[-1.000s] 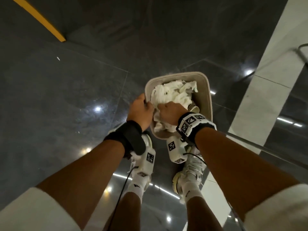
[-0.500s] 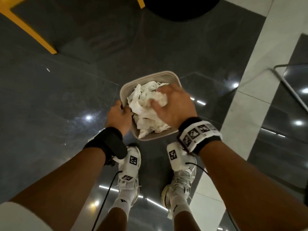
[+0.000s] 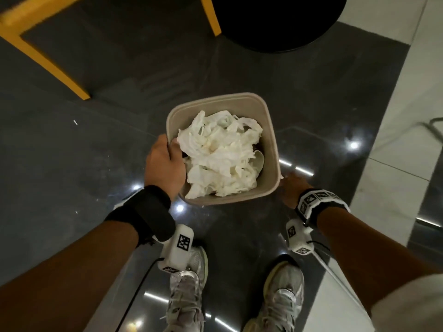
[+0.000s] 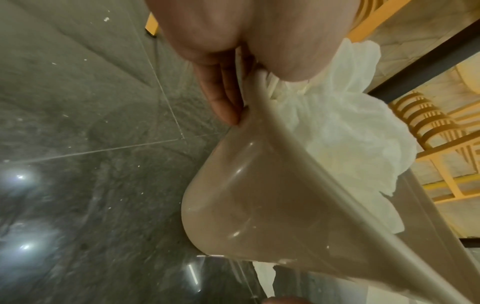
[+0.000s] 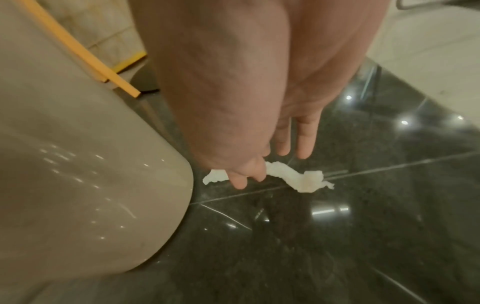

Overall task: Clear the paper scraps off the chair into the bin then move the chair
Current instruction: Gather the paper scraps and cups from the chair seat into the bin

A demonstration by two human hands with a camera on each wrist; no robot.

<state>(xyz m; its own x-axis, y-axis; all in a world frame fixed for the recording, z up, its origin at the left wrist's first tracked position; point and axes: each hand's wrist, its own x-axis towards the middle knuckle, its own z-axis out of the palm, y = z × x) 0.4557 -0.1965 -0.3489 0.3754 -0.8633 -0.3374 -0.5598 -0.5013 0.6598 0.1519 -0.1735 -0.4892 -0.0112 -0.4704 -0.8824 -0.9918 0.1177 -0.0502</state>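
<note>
Dark, glossy floor tiles (image 3: 72,152) with bright ceiling-light reflections fill most of the head view, and a band of pale tile (image 3: 393,144) runs along the right side. Yellow chair legs (image 3: 51,65) stand at the upper left, blurred, beside a round black base (image 3: 275,22) at the top. Between the person's arms sits a beige bin (image 3: 269,130) with rounded corners, heaped with crumpled white paper scraps (image 3: 220,154) that rise to about its rim. The left hand (image 3: 165,166) grips the bin's left rim: in the left wrist view the fingers (image 4: 223,98) lie flat against the outer wall while the thumb (image 4: 288,59) hooks over the edge on the paper side, so the rim is pinched between them. The right hand (image 3: 291,190) is low beside the bin's near right corner, close to it but not on it. In the right wrist view its thumb and forefinger pinch a small twisted paper scrap (image 5: 298,179) just above the floor, right beside the bin's wall (image 5: 78,164), while the other fingers (image 5: 306,139) hang straight and loose. Whether that scrap still touches the tile cannot be told. Both wrists wear black bands carrying white camera units, and two grey sneakers (image 3: 189,291) stand below the bin. A yellow slatted chair back (image 4: 426,115) shows in the left wrist view.
</note>
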